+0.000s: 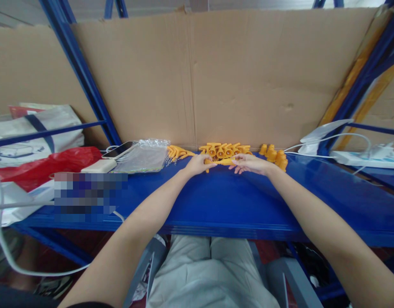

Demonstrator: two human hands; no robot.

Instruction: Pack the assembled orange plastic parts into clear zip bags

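Both my arms reach forward over a blue metal shelf. My left hand and my right hand are each closed on an end of one small orange plastic part, held between them just above the shelf. Right behind it lies a row of several more orange parts against the cardboard backing. A smaller heap of orange parts lies to the left, and another cluster of orange parts sits to the right of my right hand.
A clear plastic bag, a phone and a white power bank lie at the left, beside a red bag. A white power strip with cables lies at the right. Cardboard walls the back.
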